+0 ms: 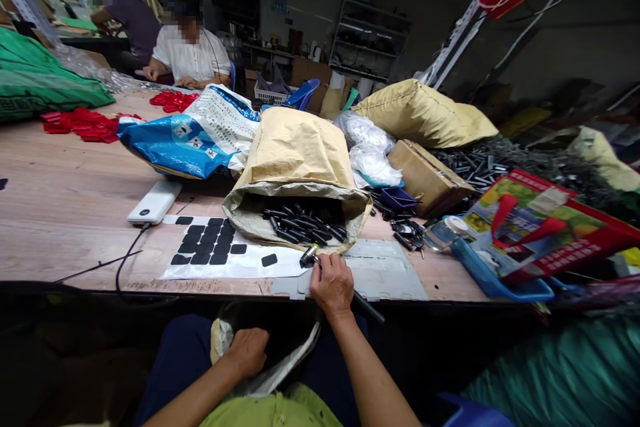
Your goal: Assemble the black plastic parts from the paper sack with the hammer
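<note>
My right hand (pixel 333 283) is at the table's front edge, closed round a black-handled tool (pixel 370 307) that looks like a small hammer. Its shiny metal head (pixel 309 255) sticks out beyond my fingers, just in front of the paper sack (pixel 300 147). Many black tube-like pieces (pixel 300 220) lie in the sack's open mouth. Lower down, my left hand (pixel 249 350) is curled at the mouth of another sack (pixel 293 363) on my lap. Its fingertips are hidden in shadow, and I cannot make out what they hold.
Black stickers (pixel 203 243) on a white sheet lie left of my right hand, near a white power bank (pixel 155 202). A grey plate (pixel 385 270) lies under the right hand. Right are a blue tray (pixel 500 280) and wooden box (pixel 430 177). Two people sit across the table.
</note>
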Demonstrator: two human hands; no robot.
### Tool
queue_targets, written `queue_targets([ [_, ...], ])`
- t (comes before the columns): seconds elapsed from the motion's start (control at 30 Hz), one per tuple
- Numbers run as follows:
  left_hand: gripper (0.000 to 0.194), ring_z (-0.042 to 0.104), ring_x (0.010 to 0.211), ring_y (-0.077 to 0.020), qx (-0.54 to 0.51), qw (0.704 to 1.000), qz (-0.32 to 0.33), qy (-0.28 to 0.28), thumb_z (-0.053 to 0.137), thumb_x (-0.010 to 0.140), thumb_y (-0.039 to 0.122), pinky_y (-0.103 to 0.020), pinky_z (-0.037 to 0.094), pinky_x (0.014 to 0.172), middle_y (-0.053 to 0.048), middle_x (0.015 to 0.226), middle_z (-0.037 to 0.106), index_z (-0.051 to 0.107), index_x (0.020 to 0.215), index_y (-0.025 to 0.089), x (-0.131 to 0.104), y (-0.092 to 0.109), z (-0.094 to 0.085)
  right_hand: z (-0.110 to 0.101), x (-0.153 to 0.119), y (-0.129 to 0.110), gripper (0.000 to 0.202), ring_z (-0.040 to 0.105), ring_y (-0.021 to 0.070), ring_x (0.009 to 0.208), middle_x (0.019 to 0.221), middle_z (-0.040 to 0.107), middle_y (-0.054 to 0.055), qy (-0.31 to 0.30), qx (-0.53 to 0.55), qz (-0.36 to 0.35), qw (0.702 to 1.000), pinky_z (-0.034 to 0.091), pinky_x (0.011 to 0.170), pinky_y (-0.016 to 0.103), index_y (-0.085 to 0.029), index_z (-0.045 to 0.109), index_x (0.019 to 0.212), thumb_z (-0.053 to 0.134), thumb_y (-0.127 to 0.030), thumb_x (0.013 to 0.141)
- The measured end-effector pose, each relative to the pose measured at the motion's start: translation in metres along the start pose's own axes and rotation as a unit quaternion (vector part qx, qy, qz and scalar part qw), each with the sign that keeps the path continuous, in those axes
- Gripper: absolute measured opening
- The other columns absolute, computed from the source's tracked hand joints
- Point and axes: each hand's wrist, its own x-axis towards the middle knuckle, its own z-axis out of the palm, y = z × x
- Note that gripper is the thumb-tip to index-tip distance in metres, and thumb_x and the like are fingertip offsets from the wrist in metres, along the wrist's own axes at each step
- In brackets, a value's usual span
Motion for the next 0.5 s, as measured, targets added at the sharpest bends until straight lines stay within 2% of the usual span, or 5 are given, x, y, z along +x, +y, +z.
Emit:
queue_targets([
  [0.1, 0.026, 0.071, 0.095, -0.0296, -0.061, 0.996, 0.066, -0.024, 0.069, 0.072, 0.027, -0.035, 0.051, 0.077, -0.008, 0.100, 0.077, 0.074, 0.097, 0.023, -0.014, 0.010, -0.040, 0.001, 0.000, 0.000, 0.016, 0.048, 0.0239, 0.090, 0.095, 0.059, 0.007, -0.003, 0.003, 0.002, 1.000, 0.033, 0.075, 0.033, -0.021, 0.065, 0.103, 0.059, -0.027, 0.090],
  [0.23, 0.020, 0.065, 0.075, -0.0170, -0.194, 0.955, 0.225, -0.017, 0.065, 0.083, 0.039, -0.025, 0.044, 0.063, 0.001, 0.084, 0.073, 0.073, 0.095, 0.025, -0.018, 0.022, -0.125, 0.001, 0.000, 0.000, 0.015, 0.048, 0.0239, 0.090, 0.095, 0.058, 0.007, -0.007, 0.006, 0.006, 1.000, 0.033, 0.076, 0.034, -0.021, 0.065, 0.102, 0.059, -0.026, 0.090],
  [0.3, 0.018, 0.063, 0.081, -0.0162, -0.207, 0.941, 0.230, 0.136, 0.060, 0.090, 0.037, -0.026, 0.045, 0.072, 0.001, 0.088, 0.072, 0.071, 0.095, 0.023, -0.006, 0.023, -0.165, 0.001, 0.000, 0.000, 0.014, 0.048, 0.0239, 0.089, 0.094, 0.058, 0.007, -0.008, 0.006, 0.008, 1.000, 0.033, 0.076, 0.034, -0.021, 0.065, 0.102, 0.059, -0.027, 0.090],
  [0.4, 0.015, 0.058, 0.097, -0.0209, -0.139, 0.912, 0.149, 0.356, 0.058, 0.092, 0.029, -0.032, 0.043, 0.087, -0.005, 0.101, 0.069, 0.069, 0.099, 0.021, 0.025, 0.014, -0.205, 0.001, 0.000, 0.000, 0.014, 0.047, 0.0238, 0.089, 0.094, 0.058, 0.006, -0.004, 0.007, 0.004, 1.000, 0.033, 0.075, 0.033, -0.021, 0.065, 0.102, 0.059, -0.027, 0.090],
  [0.5, 0.014, 0.054, 0.102, -0.0252, -0.055, 0.916, 0.106, 0.382, 0.066, 0.086, 0.024, -0.037, 0.042, 0.088, -0.006, 0.102, 0.068, 0.070, 0.099, 0.022, 0.056, 0.000, -0.219, 0.001, 0.000, 0.001, 0.013, 0.047, 0.0237, 0.088, 0.094, 0.058, 0.006, 0.001, 0.006, 0.002, 1.000, 0.033, 0.075, 0.034, -0.021, 0.064, 0.101, 0.059, -0.026, 0.090],
])
